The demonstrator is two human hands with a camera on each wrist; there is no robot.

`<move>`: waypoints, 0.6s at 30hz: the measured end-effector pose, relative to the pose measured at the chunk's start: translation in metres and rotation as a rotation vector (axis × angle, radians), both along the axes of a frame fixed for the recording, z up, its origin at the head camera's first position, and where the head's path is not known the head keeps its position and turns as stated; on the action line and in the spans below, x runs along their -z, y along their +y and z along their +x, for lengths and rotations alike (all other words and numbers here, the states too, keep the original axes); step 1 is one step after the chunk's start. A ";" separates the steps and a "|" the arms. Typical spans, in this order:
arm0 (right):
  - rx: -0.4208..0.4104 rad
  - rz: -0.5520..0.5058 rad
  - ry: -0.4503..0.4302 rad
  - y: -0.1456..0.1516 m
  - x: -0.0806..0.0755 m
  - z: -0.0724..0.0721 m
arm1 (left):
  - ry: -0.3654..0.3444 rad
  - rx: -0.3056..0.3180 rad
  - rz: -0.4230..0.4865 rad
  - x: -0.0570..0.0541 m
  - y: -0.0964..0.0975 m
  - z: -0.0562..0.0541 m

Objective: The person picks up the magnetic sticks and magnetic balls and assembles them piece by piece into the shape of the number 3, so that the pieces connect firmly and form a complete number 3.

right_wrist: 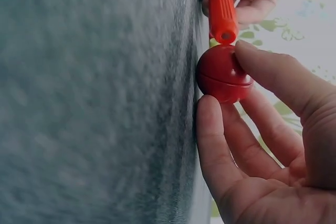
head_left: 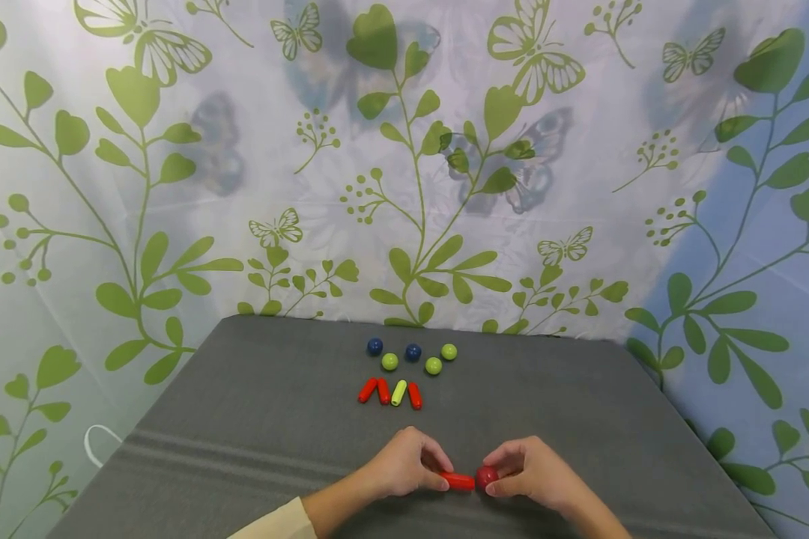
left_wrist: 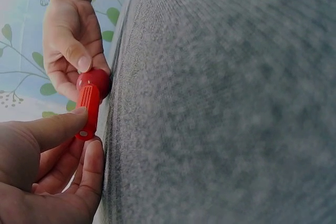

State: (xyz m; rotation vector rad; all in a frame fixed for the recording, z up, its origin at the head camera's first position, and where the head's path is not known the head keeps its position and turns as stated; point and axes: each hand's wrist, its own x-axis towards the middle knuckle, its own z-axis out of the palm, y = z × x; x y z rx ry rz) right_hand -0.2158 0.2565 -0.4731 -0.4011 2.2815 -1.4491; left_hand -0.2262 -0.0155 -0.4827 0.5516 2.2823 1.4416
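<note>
Near the front of the grey table, my left hand [head_left: 407, 464] pinches a red ribbed rod [head_left: 460, 481] between thumb and fingers. Its far end points at a dark red ball [head_left: 487, 477], which my right hand [head_left: 532, 471] holds by the thumb and fingertips. In the right wrist view the rod [right_wrist: 223, 18] shows a small round hole in its end, right at the top of the ball [right_wrist: 223, 74]. A seam line runs around the ball. From the left wrist, the rod [left_wrist: 88, 109] overlaps the ball [left_wrist: 94, 81].
Beyond the hands lie three red rods, one of them [head_left: 414, 395] at the right, and a yellow-green rod [head_left: 398, 393]. Behind them are two dark blue balls [head_left: 413, 352] and three green balls [head_left: 434, 365]. A leaf-patterned curtain [head_left: 411, 165] hangs behind the table [head_left: 276, 419].
</note>
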 end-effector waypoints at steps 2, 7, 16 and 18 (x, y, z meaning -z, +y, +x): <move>-0.005 0.002 0.005 -0.001 0.000 0.003 | 0.000 0.003 -0.001 0.000 0.000 0.000; -0.024 -0.029 0.036 -0.002 0.001 0.008 | -0.011 0.019 0.000 -0.001 0.002 0.000; -0.012 -0.015 0.032 -0.003 0.001 0.013 | -0.010 0.046 0.005 -0.003 -0.001 -0.003; -0.011 -0.002 0.036 -0.003 0.000 0.013 | 0.017 0.057 0.017 -0.005 -0.005 -0.008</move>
